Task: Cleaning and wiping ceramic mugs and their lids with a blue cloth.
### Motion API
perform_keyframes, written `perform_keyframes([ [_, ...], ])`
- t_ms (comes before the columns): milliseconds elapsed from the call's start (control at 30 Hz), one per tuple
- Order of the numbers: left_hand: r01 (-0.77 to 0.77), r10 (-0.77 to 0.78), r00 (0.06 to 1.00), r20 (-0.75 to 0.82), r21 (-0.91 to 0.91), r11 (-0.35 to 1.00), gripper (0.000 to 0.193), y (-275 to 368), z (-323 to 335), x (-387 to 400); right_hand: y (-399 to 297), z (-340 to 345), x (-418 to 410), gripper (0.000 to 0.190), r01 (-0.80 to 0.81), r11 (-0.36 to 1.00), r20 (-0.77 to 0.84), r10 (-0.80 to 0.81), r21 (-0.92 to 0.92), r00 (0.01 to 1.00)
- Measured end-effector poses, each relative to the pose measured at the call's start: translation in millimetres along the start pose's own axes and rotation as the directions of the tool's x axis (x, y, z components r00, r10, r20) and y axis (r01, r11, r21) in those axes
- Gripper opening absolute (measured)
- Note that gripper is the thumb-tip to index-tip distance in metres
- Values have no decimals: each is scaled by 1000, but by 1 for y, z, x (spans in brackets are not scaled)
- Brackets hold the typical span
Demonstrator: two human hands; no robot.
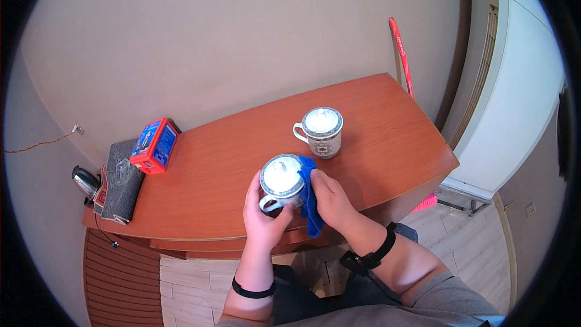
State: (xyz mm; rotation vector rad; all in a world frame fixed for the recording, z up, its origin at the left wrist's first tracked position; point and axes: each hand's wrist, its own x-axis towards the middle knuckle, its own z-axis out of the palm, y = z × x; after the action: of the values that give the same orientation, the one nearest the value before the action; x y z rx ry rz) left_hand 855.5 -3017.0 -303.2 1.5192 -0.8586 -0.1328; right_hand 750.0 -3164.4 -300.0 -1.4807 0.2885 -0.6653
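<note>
My left hand (265, 218) grips a lidded ceramic mug (280, 177) around its near left side, with the thumb by the handle. The mug is white with a grey patterned rim, and its lid is on. In my right hand (330, 197) is a blue cloth (311, 204), pressed against the right side of that mug. Behind them a second lidded mug (323, 134) of the same pattern stands upright on the wooden desk (213, 177), its handle to the left. Whether the held mug's base touches the desk is hidden.
At the desk's left end are a red and blue box (155, 146), a dark grey folded cloth (123, 190) and an electric kettle (85, 182). A red pole (401, 56) leans against the wall behind the right corner. A white cabinet-like unit (513, 86) stands at the right.
</note>
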Motion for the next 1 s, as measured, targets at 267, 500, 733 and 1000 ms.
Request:
perform_keyframes([
  [267,-6,-4,995,-95,-109,994,84,2,4,-2,-5,3,-1,43,-38,999,16,38,19,999],
  [500,28,-25,995,-100,25,999,82,2,6,1,1,1,1,45,-50,996,-5,50,69,999],
  [733,81,-95,994,-51,-233,969,84,-1,5,2,1,2,1,45,-53,990,-11,55,129,998],
  [1000,-78,59,992,-110,-177,981,85,-8,7,3,2,2,3,44,-91,990,16,90,110,996],
])
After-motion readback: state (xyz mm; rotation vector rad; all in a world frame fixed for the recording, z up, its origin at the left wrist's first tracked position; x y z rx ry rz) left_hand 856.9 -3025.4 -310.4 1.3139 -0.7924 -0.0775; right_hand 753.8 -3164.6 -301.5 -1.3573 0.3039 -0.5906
